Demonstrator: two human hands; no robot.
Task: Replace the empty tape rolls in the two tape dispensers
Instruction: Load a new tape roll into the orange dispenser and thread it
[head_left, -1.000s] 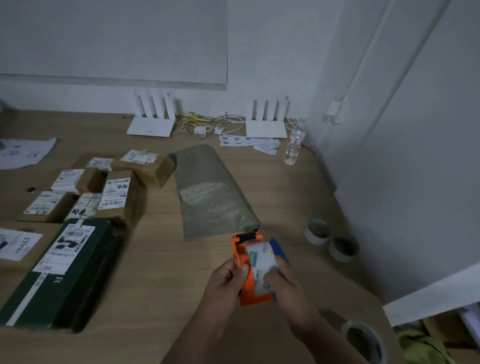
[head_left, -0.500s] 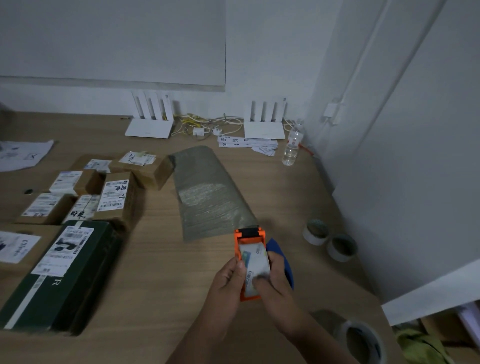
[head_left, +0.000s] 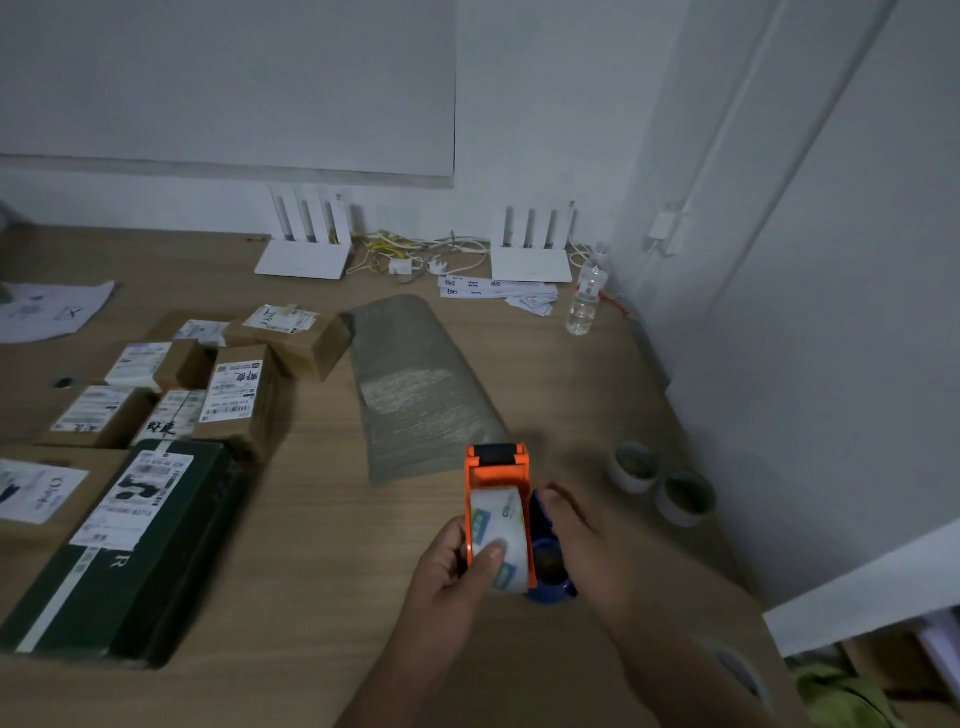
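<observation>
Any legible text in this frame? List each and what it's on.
"R": green box.
Shipping labels on the cardboard boxes: too blurred.
Tape roll in the orange dispenser: coloured print, unreadable.
Paper strips: handwriting too small.

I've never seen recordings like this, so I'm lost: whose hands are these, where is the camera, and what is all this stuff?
No machine here: a person wears one camera on the head, looking down at their hands. The left hand grips an orange dispenser with a printed tape roll in it, thumb on the roll. The right hand is at a blue dispenser; blur hides its grip. On the wooden table lie labelled parcels, a grey bag and two empty cores.
</observation>
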